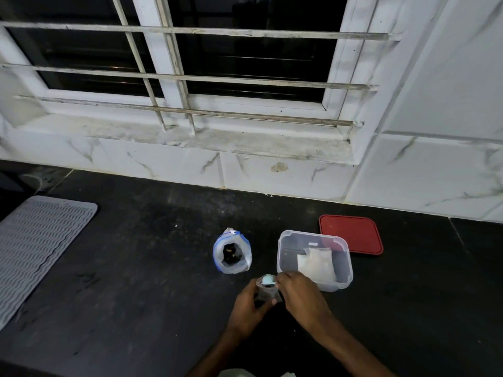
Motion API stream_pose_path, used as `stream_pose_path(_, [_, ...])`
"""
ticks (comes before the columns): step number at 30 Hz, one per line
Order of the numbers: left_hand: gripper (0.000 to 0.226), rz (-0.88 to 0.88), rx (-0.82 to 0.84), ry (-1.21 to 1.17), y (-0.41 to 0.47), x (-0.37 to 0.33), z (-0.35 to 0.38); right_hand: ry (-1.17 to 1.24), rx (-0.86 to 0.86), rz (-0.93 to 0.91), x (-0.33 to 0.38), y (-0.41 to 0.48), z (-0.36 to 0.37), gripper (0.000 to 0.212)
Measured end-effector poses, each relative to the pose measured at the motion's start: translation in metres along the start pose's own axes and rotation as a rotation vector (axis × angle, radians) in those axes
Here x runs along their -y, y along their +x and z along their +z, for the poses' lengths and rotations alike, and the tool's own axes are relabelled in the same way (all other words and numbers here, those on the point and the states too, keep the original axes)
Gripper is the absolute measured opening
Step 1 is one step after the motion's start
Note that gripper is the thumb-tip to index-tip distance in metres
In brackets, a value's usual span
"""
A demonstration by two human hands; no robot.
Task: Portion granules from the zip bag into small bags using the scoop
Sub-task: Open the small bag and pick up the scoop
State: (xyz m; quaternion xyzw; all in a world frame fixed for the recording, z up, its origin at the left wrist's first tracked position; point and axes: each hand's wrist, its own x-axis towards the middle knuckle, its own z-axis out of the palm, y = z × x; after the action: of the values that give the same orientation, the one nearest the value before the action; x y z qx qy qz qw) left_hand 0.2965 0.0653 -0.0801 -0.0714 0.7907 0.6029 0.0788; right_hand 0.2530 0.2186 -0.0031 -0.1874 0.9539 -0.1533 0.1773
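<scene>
The zip bag [232, 253] stands upright and open on the dark counter, with dark granules inside and a blue seal around its mouth. In front of it my left hand [246, 308] holds a small clear bag [268, 293] upright with dark granules in it. My right hand [300, 293] pinches a pale blue scoop [268, 280], whose bowl is tipped at the small bag's mouth. A clear plastic box [283, 263] to the right holds several empty small bags [317, 263].
A red lid [351, 234] lies flat behind the clear box. A grey ribbed mat [35, 246] covers the counter's left side. A tiled wall [299, 172] and window sill run along the back.
</scene>
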Motion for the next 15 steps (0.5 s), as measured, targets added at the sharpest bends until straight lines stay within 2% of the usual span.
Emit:
stream_pose_path(3, [0.040, 0.010, 0.009, -0.013, -0.001, 0.000, -0.001, 0.022, -0.101, -0.057, 0.000, -0.006, 0.005, 0.030])
stream_pose_path(6, [0.041, 0.018, 0.011, 0.002, 0.001, 0.000, 0.000, 0.082, -0.132, -0.014, -0.001, -0.005, 0.004, 0.030])
stream_pose_path(11, [0.043, 0.032, 0.033, 0.019, 0.005, -0.001, 0.002, 0.159, -0.045, 0.147, -0.003, -0.003, -0.004, 0.033])
stream_pose_path(15, [0.049, 0.056, 0.036, 0.043, 0.007, 0.000, 0.000, 0.431, -0.296, 0.156, -0.009, -0.012, -0.010, 0.012])
